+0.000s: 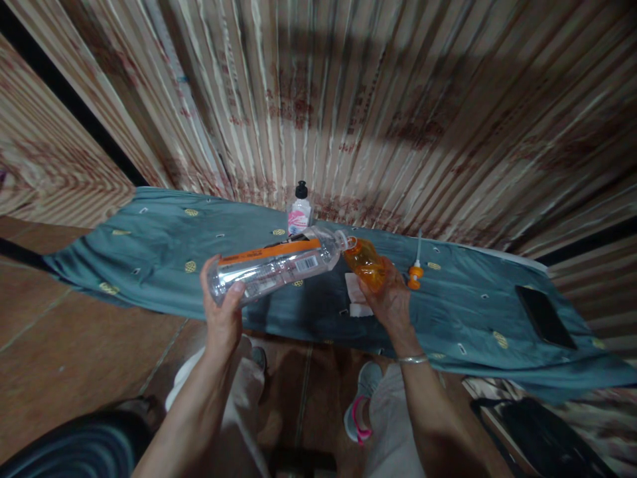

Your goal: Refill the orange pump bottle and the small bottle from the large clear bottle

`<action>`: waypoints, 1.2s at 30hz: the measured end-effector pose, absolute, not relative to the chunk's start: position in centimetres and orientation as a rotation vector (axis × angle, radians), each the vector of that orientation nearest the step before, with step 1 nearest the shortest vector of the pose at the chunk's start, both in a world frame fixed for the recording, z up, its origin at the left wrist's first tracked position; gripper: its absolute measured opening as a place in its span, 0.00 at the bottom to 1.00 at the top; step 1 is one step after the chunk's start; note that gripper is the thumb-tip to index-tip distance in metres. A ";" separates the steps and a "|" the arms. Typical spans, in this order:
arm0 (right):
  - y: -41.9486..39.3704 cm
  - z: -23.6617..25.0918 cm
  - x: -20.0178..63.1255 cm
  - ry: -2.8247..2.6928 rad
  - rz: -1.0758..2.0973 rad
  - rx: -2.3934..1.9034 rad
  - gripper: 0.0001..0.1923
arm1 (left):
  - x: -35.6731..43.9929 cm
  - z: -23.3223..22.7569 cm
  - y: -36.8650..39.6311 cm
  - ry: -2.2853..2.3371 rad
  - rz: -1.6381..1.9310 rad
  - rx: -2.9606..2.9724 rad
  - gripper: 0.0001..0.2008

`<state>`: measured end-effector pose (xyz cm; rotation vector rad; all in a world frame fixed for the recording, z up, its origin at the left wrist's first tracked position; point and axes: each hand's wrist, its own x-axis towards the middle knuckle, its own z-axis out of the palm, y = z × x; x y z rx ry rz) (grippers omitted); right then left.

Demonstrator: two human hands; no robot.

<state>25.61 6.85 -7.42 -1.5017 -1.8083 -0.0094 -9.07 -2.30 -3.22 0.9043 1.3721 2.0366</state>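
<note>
My left hand [222,311] grips a clear plastic water bottle [276,265] with an orange-striped label, held almost level with its open mouth pointing right. That mouth meets the neck of a small orange bottle [365,263], which my right hand [391,302] holds tilted toward it. Both bottles hover above a teal cloth-covered surface [164,252]. An orange pump top with a white tube [415,269] lies on the cloth just right of my right hand. A white folded pad [355,292] lies under the orange bottle.
A small clear bottle with a black cap and pink label [300,209] stands at the back of the cloth. A dark phone [545,315] lies at the right end. Striped curtains [348,99] hang behind. My shoes [361,405] rest on a brown tiled floor.
</note>
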 end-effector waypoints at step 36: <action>7.0 -7.7 25.7 -1.805 -0.069 -1.454 0.41 | -8.6 -2.7 -2.2 1.339 2.066 0.866 0.40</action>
